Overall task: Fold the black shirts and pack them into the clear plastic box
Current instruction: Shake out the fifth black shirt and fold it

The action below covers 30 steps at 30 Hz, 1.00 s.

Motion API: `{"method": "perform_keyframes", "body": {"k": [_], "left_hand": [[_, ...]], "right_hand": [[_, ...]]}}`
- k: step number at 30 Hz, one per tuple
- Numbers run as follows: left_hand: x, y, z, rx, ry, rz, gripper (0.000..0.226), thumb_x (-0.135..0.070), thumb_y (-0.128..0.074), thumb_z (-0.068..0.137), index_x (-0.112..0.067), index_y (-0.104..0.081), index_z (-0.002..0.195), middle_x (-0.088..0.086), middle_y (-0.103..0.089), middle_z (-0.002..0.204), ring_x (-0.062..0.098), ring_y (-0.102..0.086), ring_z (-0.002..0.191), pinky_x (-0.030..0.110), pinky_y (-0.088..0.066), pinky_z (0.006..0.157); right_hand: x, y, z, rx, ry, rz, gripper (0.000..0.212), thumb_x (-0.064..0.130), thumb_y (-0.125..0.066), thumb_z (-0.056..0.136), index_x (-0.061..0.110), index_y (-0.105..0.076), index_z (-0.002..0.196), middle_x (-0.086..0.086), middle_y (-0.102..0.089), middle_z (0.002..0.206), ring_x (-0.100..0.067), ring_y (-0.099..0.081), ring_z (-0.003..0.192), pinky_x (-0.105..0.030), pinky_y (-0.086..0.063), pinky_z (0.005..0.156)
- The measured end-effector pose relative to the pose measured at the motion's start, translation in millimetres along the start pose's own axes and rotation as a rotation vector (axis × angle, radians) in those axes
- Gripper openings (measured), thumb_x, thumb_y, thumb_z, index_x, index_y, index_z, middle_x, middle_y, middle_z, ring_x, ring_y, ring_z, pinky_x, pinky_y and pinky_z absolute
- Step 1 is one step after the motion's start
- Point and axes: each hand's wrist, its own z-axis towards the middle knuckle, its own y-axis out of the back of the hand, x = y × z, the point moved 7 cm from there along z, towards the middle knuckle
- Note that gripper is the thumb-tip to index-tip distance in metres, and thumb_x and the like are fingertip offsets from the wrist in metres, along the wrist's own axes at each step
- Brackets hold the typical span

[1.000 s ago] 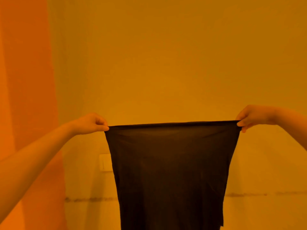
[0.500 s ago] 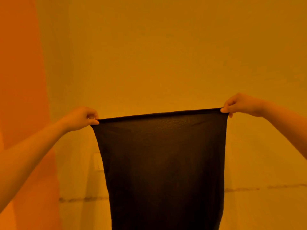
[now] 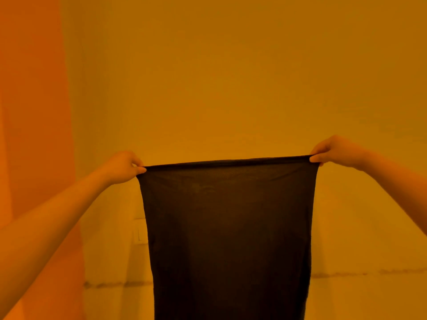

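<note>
Amber-lit wall (image 3: 231, 77) behind, thin black shirt (image 3: 227, 239) hanging taut, top corners pinched by left hand (image 3: 124, 166) and right hand (image 3: 332, 150)

No lettering, label, brand, number or sign can be read anywhere in the view. The black shirt (image 3: 227, 239) held up in front of the wall (image 3: 231, 77) shows plain dark cloth with no print or tag legible. The small pale plate on the wall (image 3: 139, 235) beside the shirt's edge carries no marking that can be made out.
</note>
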Motion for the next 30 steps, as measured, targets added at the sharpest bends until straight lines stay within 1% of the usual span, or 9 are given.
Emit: {"method": "perform_keyframes", "body": {"k": [2, 4, 8, 11, 14, 16, 19, 24, 30], "left_hand": [[-5.2, -13.3, -3.2, 0.099, 0.003, 0.069, 0.021, -0.021, -0.056, 0.092, -0.002, -0.067, 0.094, 0.008, -0.061, 0.091, 0.018, -0.052, 0.084, 0.027, -0.036, 0.071], [-11.0, -24.0, -7.4, 0.178, 0.007, 0.138, 0.021, -0.021, -0.058, 0.091, -0.004, -0.068, 0.095, 0.011, -0.065, 0.092, 0.019, -0.054, 0.083, 0.026, -0.035, 0.069], [-17.6, -1.3, 2.8, -0.046, 0.035, 0.008, 0.013, -0.012, -0.058, 0.089, -0.003, -0.067, 0.089, 0.015, -0.062, 0.084, 0.029, -0.057, 0.084, 0.029, -0.036, 0.066], [-16.9, -0.1, 3.5, -0.082, 0.043, 0.011, 0.012, -0.012, -0.058, 0.089, -0.003, -0.066, 0.088, 0.016, -0.062, 0.086, 0.029, -0.056, 0.083, 0.031, -0.037, 0.065], [-13.1, 4.0, 2.2, -0.153, 0.050, -0.038, 0.011, -0.012, -0.059, 0.089, -0.004, -0.067, 0.088, 0.012, -0.061, 0.084, 0.031, -0.057, 0.087, 0.032, -0.037, 0.066], [-12.4, 9.2, 0.2, -0.184, 0.046, -0.070, 0.011, -0.012, -0.059, 0.089, -0.005, -0.066, 0.087, 0.011, -0.060, 0.083, 0.028, -0.054, 0.081, 0.033, -0.037, 0.066], [-15.1, 11.0, -1.4, -0.139, 0.015, -0.059, 0.010, -0.013, -0.058, 0.090, -0.006, -0.065, 0.087, 0.009, -0.058, 0.081, 0.021, -0.050, 0.076, 0.031, -0.034, 0.065], [-15.1, 5.4, -1.4, -0.103, -0.001, -0.086, 0.012, -0.013, -0.060, 0.089, -0.004, -0.068, 0.089, 0.009, -0.058, 0.081, 0.020, -0.051, 0.078, 0.029, -0.034, 0.067], [-17.6, -44.3, -10.2, 0.142, 0.000, -0.014, 0.017, -0.014, -0.058, 0.090, -0.001, -0.067, 0.096, 0.014, -0.064, 0.095, 0.022, -0.054, 0.087, 0.026, -0.034, 0.071]], "right_hand": [[-1.5, -9.3, -2.5, 0.071, -0.033, -0.045, 0.004, 0.007, -0.067, 0.082, 0.007, -0.068, 0.078, -0.007, -0.064, 0.068, -0.015, -0.056, 0.065, -0.024, -0.041, 0.063], [-2.8, -24.2, -5.9, 0.175, -0.064, -0.191, 0.007, 0.009, -0.067, 0.083, 0.009, -0.068, 0.076, -0.003, -0.063, 0.062, -0.011, -0.055, 0.060, -0.022, -0.040, 0.059], [12.2, 13.0, 4.7, -0.170, -0.003, -0.103, 0.003, 0.008, -0.066, 0.083, 0.007, -0.068, 0.081, 0.000, -0.056, 0.055, -0.007, -0.051, 0.052, -0.022, -0.037, 0.054], [16.5, 18.4, 5.0, -0.120, -0.033, -0.175, 0.009, 0.008, -0.064, 0.085, 0.001, -0.069, 0.085, -0.002, -0.056, 0.054, -0.011, -0.051, 0.052, -0.025, -0.035, 0.051], [16.4, 24.2, -0.5, -0.159, -0.032, -0.169, 0.011, 0.009, -0.064, 0.085, 0.000, -0.069, 0.089, -0.004, -0.054, 0.053, -0.013, -0.050, 0.053, -0.026, -0.034, 0.051], [14.1, 25.9, -5.4, -0.157, -0.030, -0.153, 0.011, 0.012, -0.063, 0.086, 0.003, -0.069, 0.090, -0.005, -0.055, 0.054, -0.014, -0.050, 0.054, -0.026, -0.034, 0.051], [9.5, 21.9, -11.4, -0.100, -0.046, -0.145, 0.007, 0.013, -0.062, 0.087, 0.008, -0.066, 0.090, -0.006, -0.056, 0.056, -0.014, -0.050, 0.056, -0.025, -0.034, 0.053], [-4.5, 11.7, -16.1, -0.027, -0.083, -0.082, 0.006, 0.010, -0.063, 0.086, 0.006, -0.067, 0.088, -0.007, -0.057, 0.054, -0.016, -0.052, 0.056, -0.025, -0.039, 0.055], [-27.0, -21.9, -17.2, 0.136, -0.137, -0.114, 0.005, 0.008, -0.063, 0.086, 0.005, -0.065, 0.089, -0.004, -0.058, 0.054, -0.015, -0.052, 0.055, -0.024, -0.039, 0.054]]}}
